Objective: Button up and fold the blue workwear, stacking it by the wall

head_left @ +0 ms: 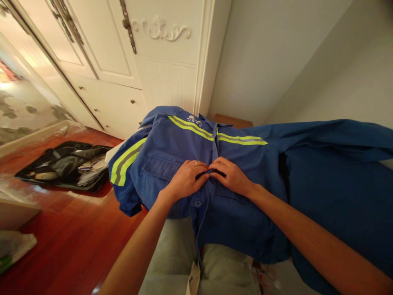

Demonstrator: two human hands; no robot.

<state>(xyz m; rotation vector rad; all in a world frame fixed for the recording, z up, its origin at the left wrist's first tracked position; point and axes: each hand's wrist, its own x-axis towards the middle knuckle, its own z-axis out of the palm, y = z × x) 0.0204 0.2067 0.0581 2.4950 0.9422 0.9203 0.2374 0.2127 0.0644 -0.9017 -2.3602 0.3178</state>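
Observation:
A blue work jacket [245, 164] with yellow and grey reflective stripes lies spread across my lap and to the right. My left hand [188, 177] pinches one edge of its front opening. Right beside it, my right hand [231, 176] grips the other edge, so the fingertips of both hands meet at the front placket. What sits between the fingertips is hidden. Below the hands a round button [197, 203] shows on the placket, which hangs apart lower down. White print [194, 120] marks the chest above the stripe.
White cabinets [167, 53] with dark handles stand ahead, beside a pale wall [264, 53]. At the left an open black suitcase [67, 166] holds mixed items on the red wooden floor [73, 229]. A plastic bag [15, 248] lies at the lower left.

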